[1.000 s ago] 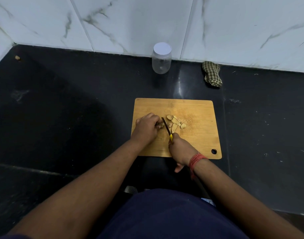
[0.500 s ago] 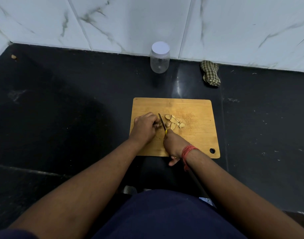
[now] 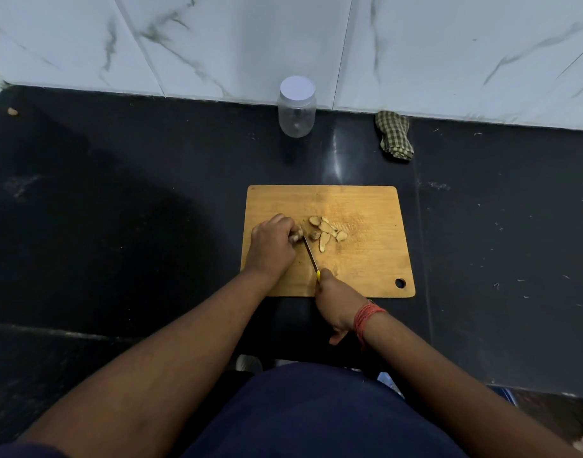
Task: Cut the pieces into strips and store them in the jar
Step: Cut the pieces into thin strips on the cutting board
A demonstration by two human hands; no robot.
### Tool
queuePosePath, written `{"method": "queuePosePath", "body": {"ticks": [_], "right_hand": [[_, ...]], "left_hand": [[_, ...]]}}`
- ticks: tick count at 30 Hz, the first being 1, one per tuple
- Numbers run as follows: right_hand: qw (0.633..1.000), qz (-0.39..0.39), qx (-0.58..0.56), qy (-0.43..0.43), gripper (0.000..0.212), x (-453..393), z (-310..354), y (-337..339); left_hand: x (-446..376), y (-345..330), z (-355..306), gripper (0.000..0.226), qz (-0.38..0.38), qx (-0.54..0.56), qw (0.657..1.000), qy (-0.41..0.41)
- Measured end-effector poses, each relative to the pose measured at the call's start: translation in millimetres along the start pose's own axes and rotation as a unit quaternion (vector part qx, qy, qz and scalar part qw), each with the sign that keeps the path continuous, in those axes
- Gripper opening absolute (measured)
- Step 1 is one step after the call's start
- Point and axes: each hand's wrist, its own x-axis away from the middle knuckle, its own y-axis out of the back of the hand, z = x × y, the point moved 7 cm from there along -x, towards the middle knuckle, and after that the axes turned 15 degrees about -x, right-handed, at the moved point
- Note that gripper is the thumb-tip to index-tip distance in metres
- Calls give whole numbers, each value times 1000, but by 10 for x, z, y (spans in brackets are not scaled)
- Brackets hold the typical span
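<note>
A wooden cutting board point(image 3: 372, 259) lies on the black counter. Several pale sliced pieces point(image 3: 326, 230) sit near its middle. My left hand point(image 3: 273, 243) holds down a piece at the board's left, its fingers curled over it so the piece is mostly hidden. My right hand point(image 3: 335, 299) grips the yellow handle of a small knife point(image 3: 311, 256), whose blade points up-left with its tip against my left fingertips. A clear plastic jar point(image 3: 296, 107) with a white lid stands shut by the wall, well behind the board.
A folded green checked cloth point(image 3: 394, 135) lies against the marble wall, right of the jar. A small brown scrap point(image 3: 12, 111) sits at the far left corner. The black counter point(image 3: 135, 209) spreads wide on both sides of the board.
My right hand has drawn back toward me with the knife, so more of the blade shows. My left hand stays on the piece it holds.
</note>
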Motion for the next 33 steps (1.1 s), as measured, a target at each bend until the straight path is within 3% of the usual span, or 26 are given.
{"method": "queuePosePath", "body": {"ticks": [14, 18, 23, 27, 33], "right_hand": [[990, -7, -135, -37, 38, 79, 40, 177], [992, -10, -123, -37, 32, 14, 147, 168], [998, -54, -9, 37, 36, -72, 299, 155], [999, -15, -26, -20, 42, -64, 278, 107], [999, -36, 23, 33, 39, -142, 419, 141]], "left_hand": [[-25, -30, 54, 9, 19, 7, 1000, -9], [-35, -23, 60, 7, 21, 5, 1000, -7], [-32, -1, 41, 4, 26, -6, 1000, -12], [-37, 4, 34, 5, 26, -15, 999, -17], [-43, 27, -3, 12, 13, -41, 998, -42]]}}
